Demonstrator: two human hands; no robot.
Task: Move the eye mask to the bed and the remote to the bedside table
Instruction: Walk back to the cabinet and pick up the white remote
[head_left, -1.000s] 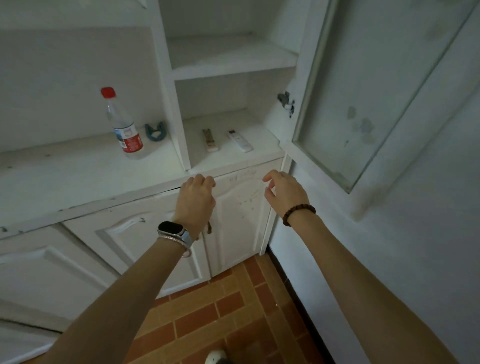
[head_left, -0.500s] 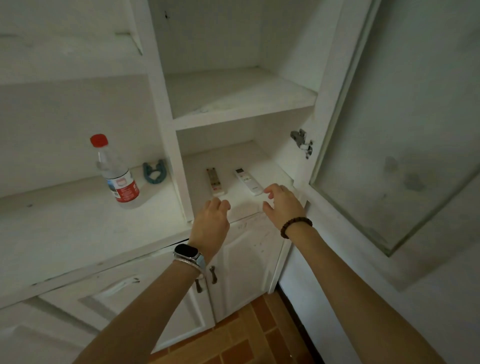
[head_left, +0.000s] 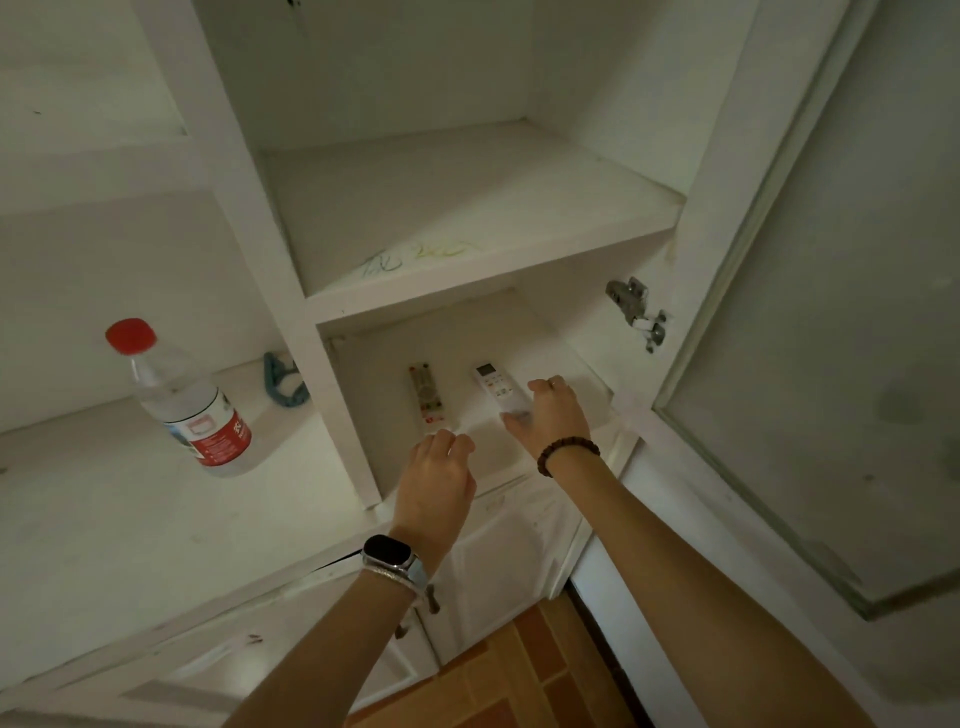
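Reaching into the lower cabinet compartment (head_left: 566, 358) with both hands. Right hand (head_left: 550, 415), wearing a bead bracelet (head_left: 568, 453), lying over the near end of the white remote (head_left: 497, 387), fingers (head_left: 519, 415) touching it; whether closing around it, cannot tell. Left hand (head_left: 439, 480), with a smartwatch (head_left: 388, 555) on the wrist, hovering just in front of the grey remote (head_left: 427, 396), fingers loosely curled, grasping nothing. Both remotes lying flat inside that compartment, side by side, white one to the right of the grey one. Standing left of the compartment, on the worktop (head_left: 104, 519): a red-capped water bottle (head_left: 187, 400); a blue-green item (head_left: 283, 384) lying behind it, too unclear to name. Glass door (head_left: 831, 312) hanging open to the compartment's right
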